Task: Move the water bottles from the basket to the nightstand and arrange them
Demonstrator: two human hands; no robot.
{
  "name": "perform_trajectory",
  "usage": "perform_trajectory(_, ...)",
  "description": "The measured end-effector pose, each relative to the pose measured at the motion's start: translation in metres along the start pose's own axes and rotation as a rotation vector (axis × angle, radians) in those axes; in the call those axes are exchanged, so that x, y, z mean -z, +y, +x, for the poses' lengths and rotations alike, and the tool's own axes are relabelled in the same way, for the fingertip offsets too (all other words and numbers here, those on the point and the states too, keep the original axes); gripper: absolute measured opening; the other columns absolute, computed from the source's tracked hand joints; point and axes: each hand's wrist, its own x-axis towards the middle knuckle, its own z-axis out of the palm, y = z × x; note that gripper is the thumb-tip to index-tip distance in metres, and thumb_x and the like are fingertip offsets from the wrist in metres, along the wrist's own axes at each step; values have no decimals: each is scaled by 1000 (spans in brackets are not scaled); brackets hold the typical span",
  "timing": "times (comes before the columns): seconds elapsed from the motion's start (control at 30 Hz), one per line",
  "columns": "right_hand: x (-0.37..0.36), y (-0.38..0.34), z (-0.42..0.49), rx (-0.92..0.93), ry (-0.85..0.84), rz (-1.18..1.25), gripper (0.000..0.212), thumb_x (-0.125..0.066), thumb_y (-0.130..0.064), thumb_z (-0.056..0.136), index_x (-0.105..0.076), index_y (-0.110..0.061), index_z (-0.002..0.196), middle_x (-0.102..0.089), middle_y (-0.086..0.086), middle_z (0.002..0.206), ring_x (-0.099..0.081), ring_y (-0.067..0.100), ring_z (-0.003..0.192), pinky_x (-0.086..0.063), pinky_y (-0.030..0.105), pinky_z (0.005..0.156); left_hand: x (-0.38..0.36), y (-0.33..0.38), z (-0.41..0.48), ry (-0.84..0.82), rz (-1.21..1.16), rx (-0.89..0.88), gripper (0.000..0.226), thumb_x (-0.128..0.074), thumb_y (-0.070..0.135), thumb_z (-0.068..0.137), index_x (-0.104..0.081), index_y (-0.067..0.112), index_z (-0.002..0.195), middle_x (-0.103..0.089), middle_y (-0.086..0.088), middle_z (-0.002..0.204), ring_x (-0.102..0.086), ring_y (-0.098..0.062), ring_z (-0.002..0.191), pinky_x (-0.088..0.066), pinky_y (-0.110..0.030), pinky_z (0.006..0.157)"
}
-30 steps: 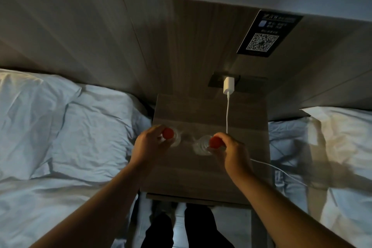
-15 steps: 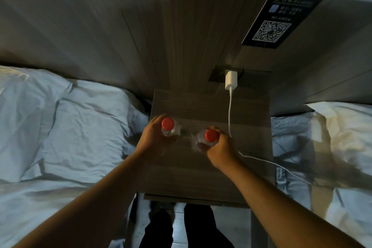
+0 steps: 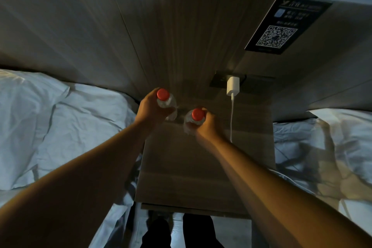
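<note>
The nightstand's tabletop (image 3: 191,167) sits straight ahead of me, its far edge against the wall panel (image 3: 181,36), with a bed (image 3: 60,127) to its left and another bed (image 3: 332,147) to its right. My left hand (image 3: 150,109) holds one bottle (image 3: 166,102) at the far left corner of the tabletop; my right hand (image 3: 207,125) holds a second bottle (image 3: 194,121) just to the right of it and nearer to me, the two bottles close together. A charger (image 3: 233,86) sits in the wall socket (image 3: 219,81) behind the tabletop, right of both bottles, and its cable (image 3: 232,119) runs down onto the tabletop beside my right hand. A sign (image 3: 281,26) is on the wall above the charger
</note>
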Motion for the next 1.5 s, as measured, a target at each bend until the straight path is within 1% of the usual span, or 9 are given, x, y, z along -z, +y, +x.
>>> perform_trajectory(0.1, 0, -2, 7, -7, -38, 70, 38, -74, -19, 81, -51, -38, 104, -60, -9, 106, -57, 13, 105, -47, 34, 94, -1, -1, 11, 5, 31, 13, 49, -85, 22, 65, -63, 28, 108, -69, 7, 98, -66, -16, 94, -54, -33, 84)
perform_trajectory(0.37, 2, -19, -4, -4, -14, 51, 73, -73, -34, 80, -35, -24, 141, -51, -5, 126, -51, 17, 117, -47, 43, 99, 5, 11, 15, -76, 64, -14, 58, -84, 21, 69, -56, 23, 120, -64, 3, 108, -61, -19, 101, -50, -35, 87)
perform_trajectory(0.57, 35, -43, -54, 138, 42, -34, 24, -58, -24, 94, -45, -29, 113, -47, -15, 87, -51, -1, 77, -38, 9, 60, 46, 27, -16, -107, 201, -85, 50, -75, 37, 72, -58, 21, 116, -67, -1, 103, -65, -21, 92, -53, -35, 78)
perform_trajectory(0.7, 58, -49, -105, 178, 33, -141, 10, -60, -20, 92, -55, -26, 98, -64, 0, 92, -61, 14, 83, -44, 17, 66, 90, 48, -69, -159, 250, -141, 14, -71, 35, 79, -66, 25, 87, -64, 6, 73, -63, -17, 69, -54, -39, 67)
perform_trajectory(0.83, 72, -52, -161, 192, 66, -216, 12, -59, -22, 92, -59, -30, 100, -66, -5, 91, -64, 13, 88, -54, 31, 78, 126, 63, -129, -280, 164, -150, 7, -70, 23, 85, -63, 22, 83, -59, 3, 80, -56, -7, 68, -51, -36, 75)
perform_trajectory(1.0, 68, -56, -234, 207, 166, -82, 12, -62, -17, 90, -63, -23, 101, -67, -5, 93, -64, 7, 90, -52, 20, 78, 161, 65, -189, -313, -153, -95, 12, -72, 18, 81, -72, 31, 80, -72, -12, 88, -68, -21, 84, -53, -41, 83)
perform_trajectory(1.23, 56, -48, -317, 198, 266, 104, 13, -63, -13, 90, -68, -19, 100, -71, -3, 94, -66, 4, 86, -53, 13, 74, 186, 67, -247, -394, -346, -111, 16, -64, 4, 89, -70, 16, 98, -73, -14, 101, -67, -27, 99, -53, -42, 90)
perform_trajectory(1.33, 56, -43, -344, 205, 308, 144, 16, -63, -15, 89, -66, -30, 93, -71, -5, 93, -67, 5, 90, -55, 23, 82, 189, 64, -261, -457, -356, -133, 18, -68, 6, 86, -71, 20, 97, -76, -5, 96, -69, -21, 97, -54, -35, 86)
perform_trajectory(1.5, 59, -23, -379, 173, 399, 167, 15, -66, -17, 88, -70, -30, 93, -72, -6, 92, -68, 10, 90, -56, 40, 87, 188, 75, -280, -526, -357, -177, 36, -72, 34, 70, -71, 17, 101, -74, -8, 101, -69, -23, 100, -53, -42, 92)
